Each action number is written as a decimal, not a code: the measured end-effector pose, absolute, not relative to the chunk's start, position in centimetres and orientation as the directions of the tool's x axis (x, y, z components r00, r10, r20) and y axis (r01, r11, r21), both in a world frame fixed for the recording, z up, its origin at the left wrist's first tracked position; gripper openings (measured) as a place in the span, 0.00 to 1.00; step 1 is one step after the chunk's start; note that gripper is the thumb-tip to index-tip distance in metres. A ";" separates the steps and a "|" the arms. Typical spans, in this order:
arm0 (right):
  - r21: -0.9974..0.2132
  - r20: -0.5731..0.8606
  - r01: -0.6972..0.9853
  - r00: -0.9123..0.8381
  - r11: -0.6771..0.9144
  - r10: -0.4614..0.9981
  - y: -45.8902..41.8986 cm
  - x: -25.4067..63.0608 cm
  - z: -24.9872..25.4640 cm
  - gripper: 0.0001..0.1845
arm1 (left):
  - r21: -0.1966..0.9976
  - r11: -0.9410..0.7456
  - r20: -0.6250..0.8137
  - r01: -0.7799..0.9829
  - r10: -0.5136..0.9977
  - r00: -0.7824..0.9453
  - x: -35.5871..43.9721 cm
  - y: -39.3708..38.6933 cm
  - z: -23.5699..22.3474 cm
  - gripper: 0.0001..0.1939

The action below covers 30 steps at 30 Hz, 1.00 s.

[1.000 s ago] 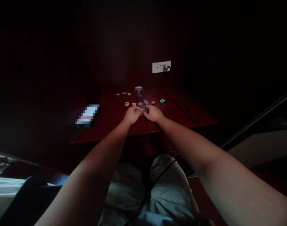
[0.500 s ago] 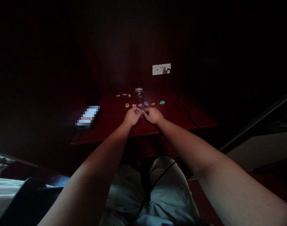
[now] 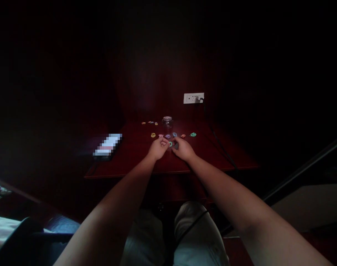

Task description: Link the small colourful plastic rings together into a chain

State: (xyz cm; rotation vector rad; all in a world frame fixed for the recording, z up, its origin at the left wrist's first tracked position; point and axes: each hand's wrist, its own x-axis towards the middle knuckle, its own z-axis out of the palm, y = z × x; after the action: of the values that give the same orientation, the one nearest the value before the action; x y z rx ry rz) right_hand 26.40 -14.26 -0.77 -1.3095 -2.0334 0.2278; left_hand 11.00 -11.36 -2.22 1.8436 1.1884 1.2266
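– Dark red wooden tabletop point(image 3: 135, 162), pretty dim in there. I'm using the lidded clear jar point(image 3: 167, 123) as my landmark. So what changed?

– Nearest first: both hands are on the near side of the jar. Left hand point(image 3: 158, 148) has a small green ring point(image 3: 171, 144) pinched at its fingertips. It shows as a rounder loop than it did a moment ago, when it looked flatter between the fingers.

– And the right hand point(image 3: 184, 149)?

– Half curled beside the ring, thumb and fingers a bit apart. Can't tell if it's touching, tbh. My read is the left has the main hold now, so the ring's shape is easier to see.

– What about the phone point(image 3: 107, 145)?

– Left of the jar and nearer, screen pixelated. Then just in front of the jar, beyond the hands, there's a row of little coloured loops: yellow point(image 3: 153, 135), pink point(image 3: 161, 136), purple point(image 3: 167, 136), blue point(image 3: 174, 135), orange-red point(image 3: 183, 136) and green at the right end point(image 3: 193, 135).

– Anything further back?

– Few more tiny loops point(image 3: 151, 122) left of the jar, roughly level with it. A black cable point(image 3: 220, 146) runs down to its right, and the white wall socket point(image 3: 189, 98) is behind it, a bit right, plug in.
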 end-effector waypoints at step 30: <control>-0.498 0.488 0.718 -0.232 0.487 0.842 -14.2 26.4 -1.0 0.06 | 0.824 -0.409 0.358 0.392 0.912 0.200 10.9 -12.0 -2.2 0.04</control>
State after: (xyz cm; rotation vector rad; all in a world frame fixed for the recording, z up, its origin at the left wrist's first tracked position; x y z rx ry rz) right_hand 26.44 -14.16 -0.99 -1.2840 -2.0057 0.2166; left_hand 10.87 -11.97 -2.16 1.9027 1.2112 1.1666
